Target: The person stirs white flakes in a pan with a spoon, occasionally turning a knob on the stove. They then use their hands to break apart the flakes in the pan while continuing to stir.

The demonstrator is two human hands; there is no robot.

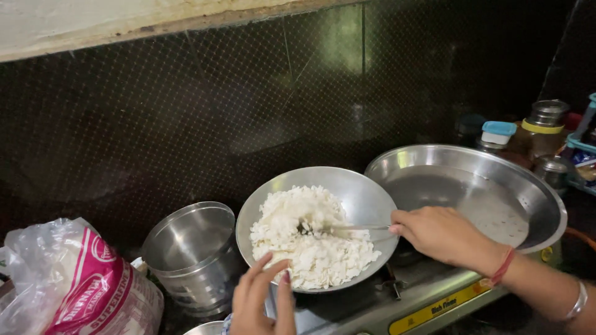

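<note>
Right grip [434,232] on spoon [347,229] in flakes [310,242]

The head of the thin metal spoon [347,229] is blurred and half buried in the white flaked rice [310,239], its shape unclear. Beside the rice, the left hand [264,301] is cut off by the bottom edge. The clear and pink plastic bag [74,285] runs off the left edge.

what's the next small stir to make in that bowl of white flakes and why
Probably draw the spoon in the right hand toward the near rim, where the left hand steadies the bowl: the flakes are heaped left and front, and the right side is bare.
</note>
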